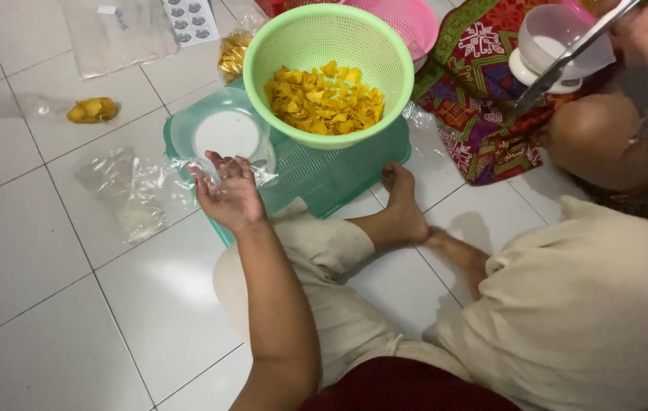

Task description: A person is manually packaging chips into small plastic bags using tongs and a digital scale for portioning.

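Left hand (229, 194) reaches forward over the floor, palm up, fingers (221, 164) curled loosely around the edge of a clear plastic bag (252, 173); the grasp is light, more pinch than fist. The bag lies crumpled against the near corner of a teal plastic tray (331, 179) that sits flat on the white tiled floor (42, 281). On the tray's left part stands a small round container of white powder or liquid (226, 135) (which one, cannot tell), just beyond the fingertips. Beside it on the tray rests a light green colander (329, 72), upright, about a third full of yellow chips (325, 100). A pink colander (408, 23) shows partly behind the green one. Left of the hand, a second empty clear bag (130, 190) lies flat on the tiles; farther out, a small filled packet of yellow chips (92, 109), and more clear bags (114, 30) near the top edge. Another packet of chips (233, 53) lies just behind the green colander. The wearer sits on the floor, beige trousers, a bare foot (402, 202) touching the tray's near edge. At upper right, a patterned red cloth (484, 99), a white bowl (556, 42) and metal tongs (568, 61). The right hand is not identifiable in view.
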